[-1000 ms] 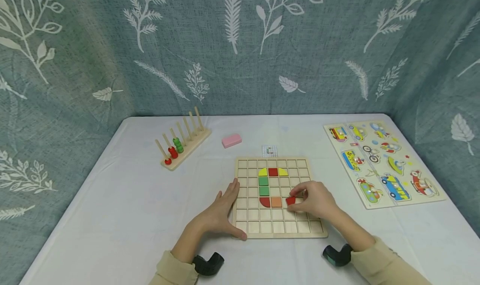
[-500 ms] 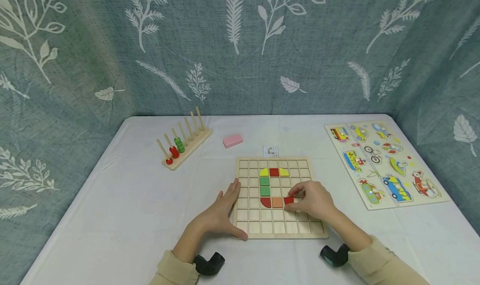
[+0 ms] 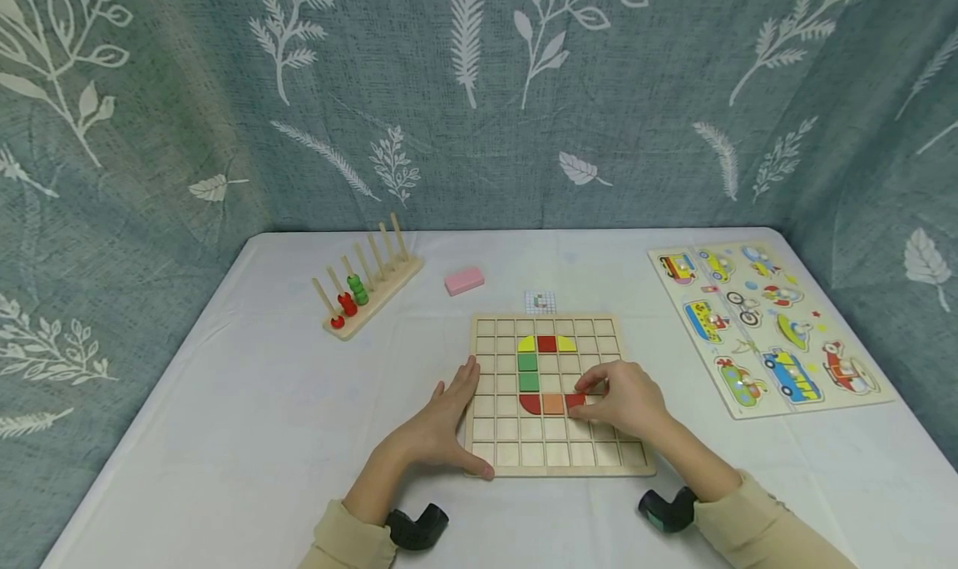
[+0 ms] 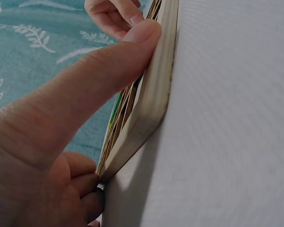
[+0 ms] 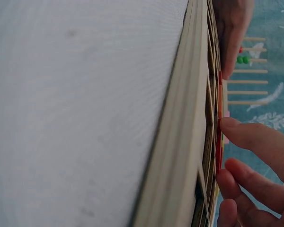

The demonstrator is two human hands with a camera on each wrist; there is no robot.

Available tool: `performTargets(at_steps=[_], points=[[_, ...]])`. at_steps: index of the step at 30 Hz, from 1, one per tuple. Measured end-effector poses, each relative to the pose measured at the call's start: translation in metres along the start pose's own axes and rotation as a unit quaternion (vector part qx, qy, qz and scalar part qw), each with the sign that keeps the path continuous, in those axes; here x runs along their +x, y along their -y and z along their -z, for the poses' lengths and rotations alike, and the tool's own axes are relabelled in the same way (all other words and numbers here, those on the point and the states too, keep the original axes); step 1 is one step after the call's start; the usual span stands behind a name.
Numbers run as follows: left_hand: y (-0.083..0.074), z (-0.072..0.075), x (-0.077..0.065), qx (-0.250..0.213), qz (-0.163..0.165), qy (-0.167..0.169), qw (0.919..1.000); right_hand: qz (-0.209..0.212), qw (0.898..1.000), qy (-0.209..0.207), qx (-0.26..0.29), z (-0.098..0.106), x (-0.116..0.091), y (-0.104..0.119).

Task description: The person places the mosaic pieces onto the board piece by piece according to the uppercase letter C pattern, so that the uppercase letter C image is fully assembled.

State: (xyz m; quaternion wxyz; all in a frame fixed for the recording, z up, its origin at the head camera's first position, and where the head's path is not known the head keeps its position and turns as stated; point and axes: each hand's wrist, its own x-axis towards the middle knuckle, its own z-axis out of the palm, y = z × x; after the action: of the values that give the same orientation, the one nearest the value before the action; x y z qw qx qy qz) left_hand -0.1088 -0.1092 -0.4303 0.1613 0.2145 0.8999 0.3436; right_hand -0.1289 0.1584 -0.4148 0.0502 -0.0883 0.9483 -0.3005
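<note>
My right hand (image 3: 629, 398) pinches a red tile (image 3: 574, 401) between thumb and fingertips. In the right wrist view the red tile (image 5: 219, 142) sits at the top of the grid. It lies in a cell just right of an orange square tile (image 3: 553, 404); a red rounded-corner tile (image 3: 530, 404) is left of that. My left hand (image 3: 434, 427) is spread at the left of the wooden grid board (image 3: 524, 472), fingers along the side and thumb on the front edge. Above stand two green square tiles (image 3: 528, 371), then a top row of yellow rounded, red square (image 3: 547, 344) and yellow rounded tiles.
A wooden peg stand (image 3: 382, 290) with red and green beads is at back left. Near it lies a pink block (image 3: 465, 281). Behind the board is a small printed grid card (image 3: 540, 302). A vehicle picture puzzle (image 3: 771, 328) occupies the right side.
The right hand has brought the red tile slightly left, against the orange one, and the tile now lies flatter in its cell. The left hand stays in place.
</note>
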Motion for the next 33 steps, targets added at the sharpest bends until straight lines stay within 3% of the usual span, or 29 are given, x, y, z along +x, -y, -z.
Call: performTargets(at_steps=[24, 27, 33], points=[[0.0, 0.001, 0.001, 0.006, -0.001, 0.004, 1.0, -0.007, 1.0, -0.009, 0.014, 0.005, -0.003, -0.001], [-0.001, 0.001, 0.002, 0.011, 0.002, 0.006, 0.9999, 0.005, 1.0, -0.018, 0.019, 0.008, -0.004, -0.005], [-0.004, 0.004, 0.001, 0.027, 0.008, 0.009, 0.9996, 0.075, 0.996, -0.039, 0.038, 0.017, -0.006, -0.014]])
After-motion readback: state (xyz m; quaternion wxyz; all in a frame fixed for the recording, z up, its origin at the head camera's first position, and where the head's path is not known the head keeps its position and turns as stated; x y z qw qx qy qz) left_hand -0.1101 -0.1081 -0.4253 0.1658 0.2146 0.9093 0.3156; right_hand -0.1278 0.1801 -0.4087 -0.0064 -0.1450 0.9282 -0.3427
